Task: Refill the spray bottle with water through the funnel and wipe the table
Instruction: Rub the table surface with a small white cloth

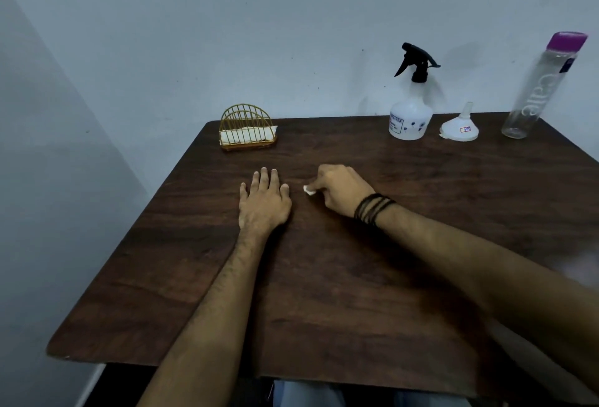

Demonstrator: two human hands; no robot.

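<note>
A white spray bottle [411, 114] with a black trigger head stands at the back right of the dark wooden table [324, 293]. Beside it lies a white funnel [459, 127], spout up. Further right stands a tall clear water bottle [538, 88] with a purple cap. My left hand [264, 200] lies flat on the table, fingers apart, holding nothing. My right hand [338, 191] is closed on a small white tissue [308, 189], which it presses to the table just right of my left hand.
A gold wire napkin holder [248, 129] with white napkins sits at the back left of the table. The wall runs directly behind the table. The table's left edge drops off to the floor.
</note>
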